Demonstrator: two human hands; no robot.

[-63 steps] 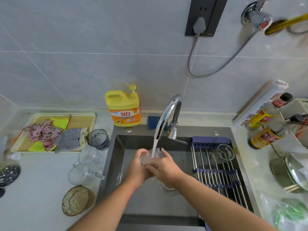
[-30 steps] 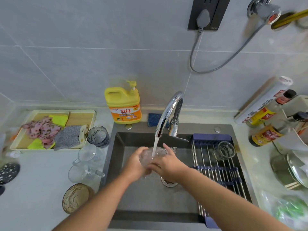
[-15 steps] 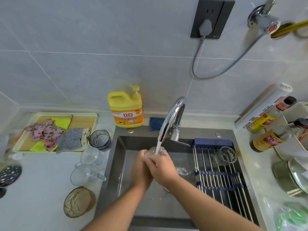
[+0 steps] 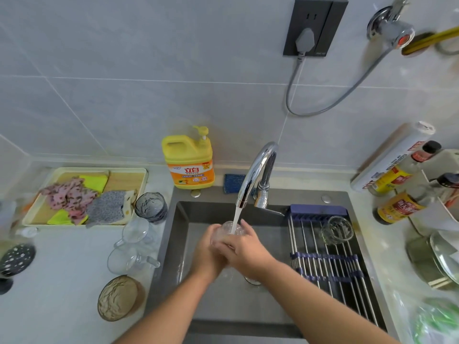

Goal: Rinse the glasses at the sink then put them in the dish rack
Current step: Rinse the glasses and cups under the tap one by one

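Note:
Over the grey sink [image 4: 183, 234] I hold a clear glass [image 4: 227, 230] upright under the running stream from the chrome tap [image 4: 258, 170]. My left hand [image 4: 207, 252] grips its left side and my right hand [image 4: 246, 249] wraps its right side; most of the glass is hidden by my fingers. One rinsed clear glass [image 4: 336, 229] lies on the metal dish rack [image 4: 330, 264] across the sink's right half. On the counter to the left stand a dark tinted glass [image 4: 151, 207], two clear handled glasses [image 4: 137, 232] [image 4: 129, 259] and a brownish glass [image 4: 118, 297].
A yellow detergent bottle [image 4: 190, 162] and a blue sponge [image 4: 233, 183] sit behind the sink. A tray of cloths [image 4: 84, 194] lies at the left. Sauce bottles [image 4: 397, 207], a roll [image 4: 392, 155] and a pot with lid [image 4: 437, 259] crowd the right counter.
Both hands kept the glass under the stream, turning and tilting it; it now stands upright with water falling into its mouth.

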